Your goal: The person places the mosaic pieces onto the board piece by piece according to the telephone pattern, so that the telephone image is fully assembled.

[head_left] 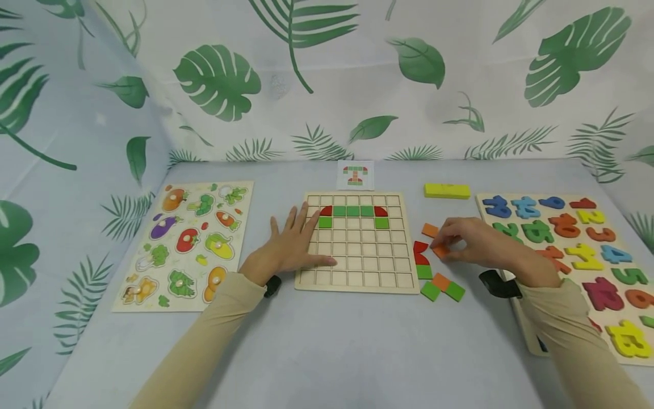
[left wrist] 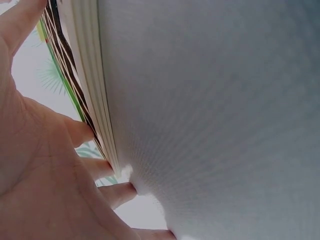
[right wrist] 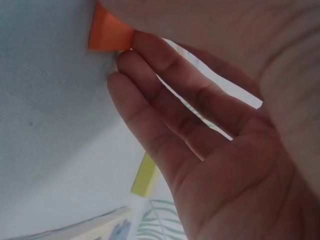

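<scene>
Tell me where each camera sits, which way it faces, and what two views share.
Head: on the head, facing forward and down at the grid board; left hand, right hand and sleeves show.
Left wrist: on that wrist, facing the grid board's edge and table; left palm and fingers show.
Right wrist: on that wrist, facing the pinched orange tile; right palm and fingers show.
Head and right wrist share that tile and the yellow block.

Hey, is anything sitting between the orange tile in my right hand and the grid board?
Yes: two red pieces lie flat between the orange tile and the right edge of the grid board. Lifting the tile over them would probably clear.
</scene>
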Demonstrator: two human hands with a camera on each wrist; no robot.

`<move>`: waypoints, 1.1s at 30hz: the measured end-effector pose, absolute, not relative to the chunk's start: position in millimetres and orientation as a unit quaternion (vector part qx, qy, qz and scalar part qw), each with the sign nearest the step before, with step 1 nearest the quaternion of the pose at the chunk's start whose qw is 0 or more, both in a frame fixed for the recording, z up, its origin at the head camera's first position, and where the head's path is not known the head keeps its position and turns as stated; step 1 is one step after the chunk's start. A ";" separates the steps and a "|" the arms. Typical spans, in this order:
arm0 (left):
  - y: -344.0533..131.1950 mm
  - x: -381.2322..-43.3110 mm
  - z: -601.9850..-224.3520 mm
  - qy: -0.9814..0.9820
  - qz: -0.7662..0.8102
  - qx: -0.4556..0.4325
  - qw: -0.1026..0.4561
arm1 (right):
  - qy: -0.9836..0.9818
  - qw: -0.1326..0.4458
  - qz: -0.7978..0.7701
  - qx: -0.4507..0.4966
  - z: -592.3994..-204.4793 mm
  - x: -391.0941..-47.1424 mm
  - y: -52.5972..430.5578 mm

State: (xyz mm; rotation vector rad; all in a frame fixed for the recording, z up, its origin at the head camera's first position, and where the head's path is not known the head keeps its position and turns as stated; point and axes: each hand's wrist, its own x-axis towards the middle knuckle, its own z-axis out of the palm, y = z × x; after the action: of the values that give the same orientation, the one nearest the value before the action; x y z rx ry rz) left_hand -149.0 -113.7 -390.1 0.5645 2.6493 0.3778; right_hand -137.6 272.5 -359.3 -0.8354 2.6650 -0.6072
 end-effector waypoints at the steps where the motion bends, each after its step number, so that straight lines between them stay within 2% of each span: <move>1: -114.0 -149.0 -390.2 0.949 0.136 0.203 0.201 | 0.923 0.144 -0.211 -0.286 -358.9 -137.6 272.6; 11: -113.5 -147.6 -389.7 0.948 0.136 0.201 0.205 | 0.927 0.161 -0.222 -0.257 -358.9 -136.1 275.8; 24: -113.9 -148.2 -391.8 0.949 0.136 0.201 0.200 | 0.924 0.136 -0.260 -0.245 -359.3 -131.8 279.4; 33: -113.4 -148.6 -391.6 0.950 0.130 0.202 0.200 | 0.915 0.140 -0.243 -0.291 -350.2 -134.8 274.2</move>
State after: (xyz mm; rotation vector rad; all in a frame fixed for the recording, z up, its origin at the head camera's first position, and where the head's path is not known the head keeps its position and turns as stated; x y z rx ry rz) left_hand -148.6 -113.4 -391.6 0.5641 2.6551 0.3645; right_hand -134.8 274.2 -350.2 -0.8406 2.6432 -0.7034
